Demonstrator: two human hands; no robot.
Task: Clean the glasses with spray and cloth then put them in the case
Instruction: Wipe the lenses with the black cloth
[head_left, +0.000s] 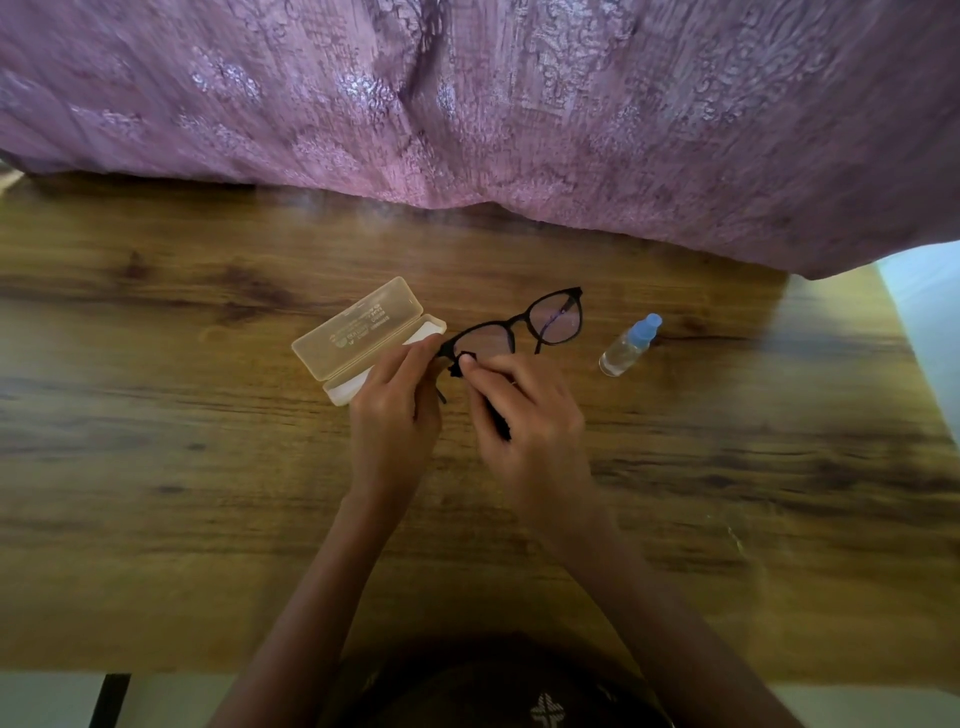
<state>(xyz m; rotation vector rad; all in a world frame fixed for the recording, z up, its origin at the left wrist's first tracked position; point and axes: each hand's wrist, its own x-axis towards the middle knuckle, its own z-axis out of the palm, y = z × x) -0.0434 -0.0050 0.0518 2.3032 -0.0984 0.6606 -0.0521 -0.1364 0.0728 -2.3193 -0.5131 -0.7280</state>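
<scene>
1. Your left hand (395, 410) pinches the glasses (519, 319) at their left end, by the hinge. Thumb and forefinger are on the frame and the other fingers are curled.
2. Your right hand (524, 415) pinches a dark cloth (456, 365) against the left lens. The fingers are curled tight round it, and a strip of cloth shows under the palm.
3. The glasses have a black frame and sit mid-table between your hands and the far fabric. The right lens points far-right. One temple pokes out below your left hand. You can't tell whether the frame touches the table (208, 457).
4. The case (358, 327) is pale and see-through, and lies open just left of the glasses with its lid laid back to the far left. Your left hand hides the base's right end.
5. The bottle (626, 347) is clear with clear liquid and a blue cap, which is on. It's right of the glasses, apart from them, with no hand on it. You can't tell if it stands or lies.
6. The table is wood grain. Purple patterned fabric (467, 104) hangs over its far edge.
</scene>
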